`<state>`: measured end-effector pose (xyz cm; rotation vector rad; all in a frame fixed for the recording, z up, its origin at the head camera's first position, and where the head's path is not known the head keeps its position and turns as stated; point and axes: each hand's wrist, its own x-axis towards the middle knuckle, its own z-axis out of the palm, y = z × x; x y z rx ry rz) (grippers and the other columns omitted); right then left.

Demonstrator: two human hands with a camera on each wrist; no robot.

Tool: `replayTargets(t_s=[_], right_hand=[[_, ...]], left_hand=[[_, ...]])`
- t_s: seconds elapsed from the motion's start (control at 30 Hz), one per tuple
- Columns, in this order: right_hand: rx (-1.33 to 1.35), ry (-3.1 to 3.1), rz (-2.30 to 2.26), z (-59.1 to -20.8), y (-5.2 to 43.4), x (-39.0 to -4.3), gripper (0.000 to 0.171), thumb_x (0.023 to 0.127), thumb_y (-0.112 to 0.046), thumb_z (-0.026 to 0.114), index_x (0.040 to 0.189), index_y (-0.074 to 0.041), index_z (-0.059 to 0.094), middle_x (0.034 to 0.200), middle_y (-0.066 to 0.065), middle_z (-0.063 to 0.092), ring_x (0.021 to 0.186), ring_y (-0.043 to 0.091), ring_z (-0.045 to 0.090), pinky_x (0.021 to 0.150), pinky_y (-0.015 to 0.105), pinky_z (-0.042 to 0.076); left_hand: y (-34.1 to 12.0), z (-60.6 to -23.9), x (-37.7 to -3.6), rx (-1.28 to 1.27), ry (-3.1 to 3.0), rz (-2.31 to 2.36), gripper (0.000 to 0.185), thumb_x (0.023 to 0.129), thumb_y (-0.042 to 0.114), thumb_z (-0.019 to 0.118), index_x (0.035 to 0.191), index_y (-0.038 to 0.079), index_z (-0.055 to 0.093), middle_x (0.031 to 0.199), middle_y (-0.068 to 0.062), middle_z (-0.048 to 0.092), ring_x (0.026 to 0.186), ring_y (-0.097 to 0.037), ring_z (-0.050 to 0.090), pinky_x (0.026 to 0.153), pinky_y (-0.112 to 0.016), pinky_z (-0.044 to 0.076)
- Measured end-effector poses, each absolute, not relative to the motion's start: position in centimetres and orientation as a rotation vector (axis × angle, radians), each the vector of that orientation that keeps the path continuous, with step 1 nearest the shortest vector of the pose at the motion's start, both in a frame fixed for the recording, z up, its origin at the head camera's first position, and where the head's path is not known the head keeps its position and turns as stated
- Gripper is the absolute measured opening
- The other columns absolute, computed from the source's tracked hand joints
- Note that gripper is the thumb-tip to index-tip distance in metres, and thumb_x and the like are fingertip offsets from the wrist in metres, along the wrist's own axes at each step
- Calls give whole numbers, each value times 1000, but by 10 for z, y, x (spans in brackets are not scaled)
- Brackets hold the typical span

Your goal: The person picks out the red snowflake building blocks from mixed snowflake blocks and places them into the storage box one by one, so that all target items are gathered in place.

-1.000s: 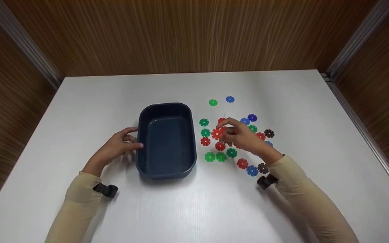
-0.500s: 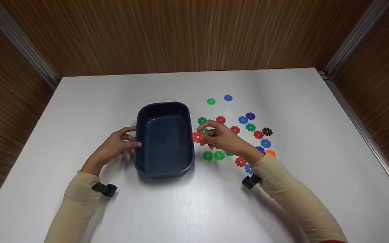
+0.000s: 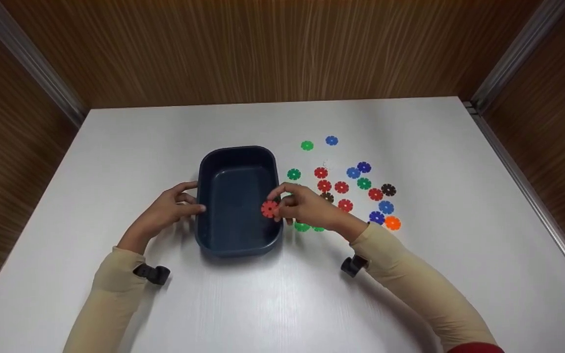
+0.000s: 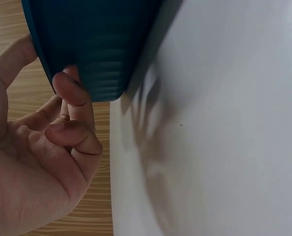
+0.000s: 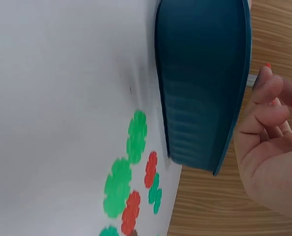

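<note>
A dark blue rectangular tub [image 3: 237, 171] sits on the white table [image 3: 282, 304]. My right hand [image 3: 296, 206] pinches a red flower-shaped disc [image 3: 269, 209] just above the tub's right rim. In the right wrist view the tub's outer wall [image 5: 195, 88] fills the top, and my right hand [image 5: 271, 125] shows curled fingers with only a sliver of the red disc [image 5: 268, 65] visible. My left hand [image 3: 177, 203] holds the tub's left wall, thumb on the rim. The left wrist view shows my left hand [image 4: 62, 103] with its fingertips against the tub wall [image 4: 94, 44].
Several flower-shaped discs in red, green, blue, purple, brown and orange lie scattered right of the tub, such as a green disc [image 3: 307, 145], a blue disc [image 3: 331, 140] and an orange disc [image 3: 392, 223]. Wooden walls enclose the table on three sides.
My right hand has carried the red disc leftward from over the scattered pile to the tub's right rim. The left hand has stayed on the tub.
</note>
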<state>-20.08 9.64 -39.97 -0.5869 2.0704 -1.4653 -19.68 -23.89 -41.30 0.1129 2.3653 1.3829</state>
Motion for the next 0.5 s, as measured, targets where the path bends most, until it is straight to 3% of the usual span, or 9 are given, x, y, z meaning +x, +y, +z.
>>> replayTargets(t_s=[0.23,0.5], right_hand=[[-620,2092,-1415,-403,97,-203,34,95,-9,57,128,-1,54,81,3,61,64,14,52,61,29,45],[-603,2214,-1327,-403,124,-209,32,93,-14,62,124,-6,58,92,8,65,79,38,58,70,33,52]], left_hand=[[-239,-415,-199,111,2349,1413,77,88,27,71,151,8,29,99,1,60,80,-8,60,75,-30,42],[-241,-418,-199,114,2333,1432,77,88,24,71,150,7,29,98,0,60,79,-9,59,75,-30,43]])
